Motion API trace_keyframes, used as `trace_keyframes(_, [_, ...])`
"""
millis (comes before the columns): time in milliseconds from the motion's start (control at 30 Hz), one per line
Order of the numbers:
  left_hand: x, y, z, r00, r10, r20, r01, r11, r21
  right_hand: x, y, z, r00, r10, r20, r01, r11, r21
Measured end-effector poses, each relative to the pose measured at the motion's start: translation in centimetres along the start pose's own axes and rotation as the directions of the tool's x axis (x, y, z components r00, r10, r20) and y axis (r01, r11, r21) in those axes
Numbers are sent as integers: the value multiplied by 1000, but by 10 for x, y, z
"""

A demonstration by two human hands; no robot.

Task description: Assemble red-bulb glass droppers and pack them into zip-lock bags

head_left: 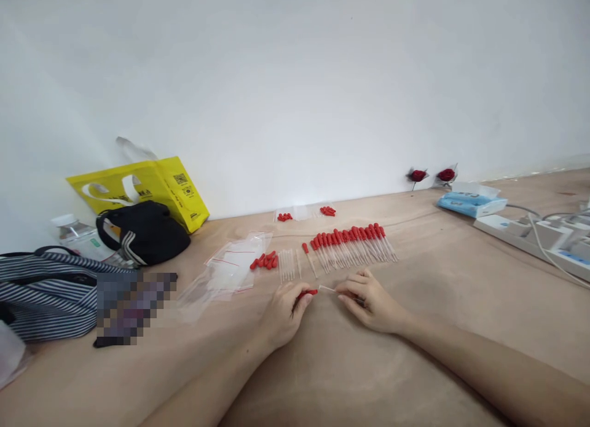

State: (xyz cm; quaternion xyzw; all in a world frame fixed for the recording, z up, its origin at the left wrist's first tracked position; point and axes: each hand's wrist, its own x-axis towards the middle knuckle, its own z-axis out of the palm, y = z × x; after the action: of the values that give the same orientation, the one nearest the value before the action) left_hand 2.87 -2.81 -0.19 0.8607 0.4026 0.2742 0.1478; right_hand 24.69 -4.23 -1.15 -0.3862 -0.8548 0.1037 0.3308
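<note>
A person sits at a tan desk (461, 292), both bare forearms reaching forward. Far of the hands lies a long row of finished droppers (353, 244), thin clear tubes each capped with a red rubber bulb. Left of that row lie a few bare clear tubes (286, 264) and a small heap of loose red bulbs (264, 260), so most of the assembly looks done and a small batch remains. The left hand (282, 313) has its grip closed around a red bulb (310, 292), pinched between thumb and fingertips. The right hand (371, 299) pinches one clear tube (328, 289), its tip pointing at the bulb, just short of it. Empty zip bags (230, 270) lie at the left.
</note>
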Motion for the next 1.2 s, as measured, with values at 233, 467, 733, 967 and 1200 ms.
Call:
trace_keyframes(233, [3, 0, 2, 999, -34, 1, 34, 997, -76, 2, -2, 5, 999, -32, 36, 33, 999, -24])
trace_keyframes(467, [2, 1, 4, 991, -129, 22, 131, 976, -177, 4, -6, 4, 993, -62, 97, 64, 998, -11])
trace_keyframes(733, [-4, 7, 2, 1000, 0, 27, 0, 1000, 18, 2, -5, -2, 981, -110, 162, 131, 983, -127])
trace_keyframes(967, [-4, 15, -1, 994, 102, 44, -104, 993, 51, 2, -9, 5, 990, -92, 111, 105, 988, -113])
trace_keyframes(1200, [-2, 20, -4, 987, 136, 83, -139, 990, 38, 4, -10, 11, 987, -79, 141, 97, 987, -125])
